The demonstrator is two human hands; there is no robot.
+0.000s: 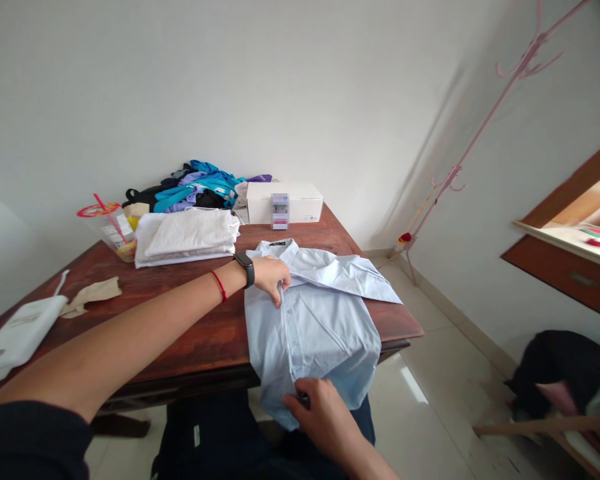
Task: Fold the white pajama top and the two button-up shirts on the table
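A light blue button-up shirt (325, 320) lies front up on the wooden table, its collar toward the wall and its lower part hanging over the near edge. One sleeve stretches out to the right, across the table's corner. My left hand (271, 277) pinches the button placket just below the collar. Lower down, past the table edge, my right hand (323, 410) grips the same placket near the hem, thumb and fingers closed on the cloth. Between the two hands the placket runs fairly straight.
Folded white clothes (190, 237) sit behind my left arm, beside a plastic cup (115, 230) with a straw. A clothes pile (200, 187) and a white box (300, 200) stand by the wall. A white device (20, 337) lies at left; a pink coat rack (473, 147) stands right.
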